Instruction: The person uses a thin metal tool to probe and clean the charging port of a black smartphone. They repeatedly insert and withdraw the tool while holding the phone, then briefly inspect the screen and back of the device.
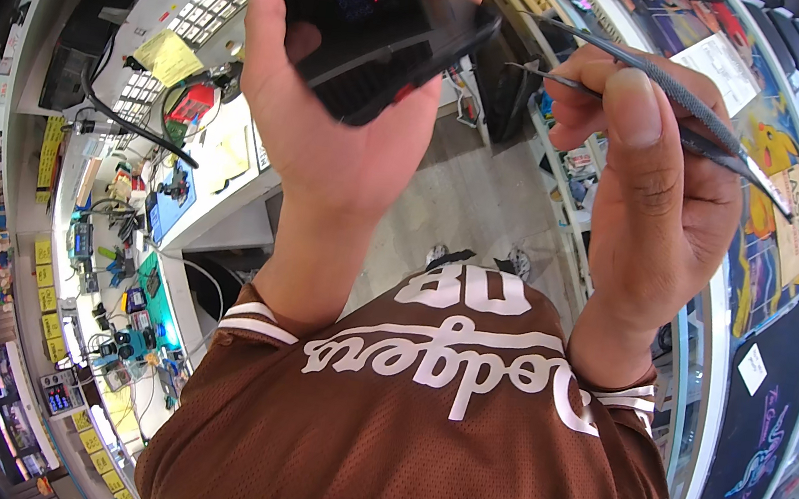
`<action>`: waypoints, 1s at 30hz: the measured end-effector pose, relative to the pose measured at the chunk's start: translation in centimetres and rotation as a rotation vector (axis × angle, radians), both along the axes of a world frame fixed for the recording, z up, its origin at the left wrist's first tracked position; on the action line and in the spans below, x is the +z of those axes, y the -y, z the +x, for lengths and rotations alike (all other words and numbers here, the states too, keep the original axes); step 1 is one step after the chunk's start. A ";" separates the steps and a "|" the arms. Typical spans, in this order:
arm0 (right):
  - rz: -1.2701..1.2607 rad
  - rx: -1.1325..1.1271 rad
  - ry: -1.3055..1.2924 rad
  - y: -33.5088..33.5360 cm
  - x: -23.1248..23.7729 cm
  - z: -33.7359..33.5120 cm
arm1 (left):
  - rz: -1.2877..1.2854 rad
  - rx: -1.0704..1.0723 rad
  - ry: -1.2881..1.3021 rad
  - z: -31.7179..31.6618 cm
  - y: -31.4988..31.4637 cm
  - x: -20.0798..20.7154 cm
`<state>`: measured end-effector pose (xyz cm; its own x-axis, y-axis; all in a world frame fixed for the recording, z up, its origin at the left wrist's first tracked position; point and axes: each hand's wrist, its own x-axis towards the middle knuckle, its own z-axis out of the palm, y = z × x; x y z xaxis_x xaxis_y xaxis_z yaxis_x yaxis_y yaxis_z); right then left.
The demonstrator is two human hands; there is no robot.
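My left hand (341, 156) is raised at the upper middle, gripping a glossy black device (378, 30) with vent slots along its near edge. The thumb lies on its left side and fingertips curl over its far edge; faint reflections show on the shiny face, and motion blurs the right end. To the right, my right hand (647, 171) closes around a pair of dark metal tweezers (687, 98) with a textured grip. Their thin tips point left toward the device, spread apart and not touching it. Part of the lower tweezer arm is hidden behind my thumb.
At the left runs a white workbench (223, 211) crowded with cables, tools and a teal mat (157, 288). A yellow note (169, 56) lies farther up. On the right stands a glass display counter (689, 429) with a dark mat. Grey floor (457, 197) shows between them.
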<state>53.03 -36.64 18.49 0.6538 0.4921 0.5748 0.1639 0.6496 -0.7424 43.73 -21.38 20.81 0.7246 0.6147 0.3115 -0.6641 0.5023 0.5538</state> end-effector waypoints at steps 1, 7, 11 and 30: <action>0.026 0.019 -0.013 -0.1 -0.1 0.2 | -0.020 -0.053 -0.010 -0.6 -0.7 -0.8; 0.100 -0.019 -0.028 -0.8 -0.6 0.7 | 0.015 -0.346 -0.040 -2.2 0.4 -1.7; 0.176 0.020 -0.103 -1.8 -0.8 0.1 | 0.005 -0.394 -0.035 -2.4 2.1 -1.3; -0.164 0.204 -0.399 -2.4 0.6 -0.6 | 0.060 -0.294 -0.051 -3.7 0.7 -1.4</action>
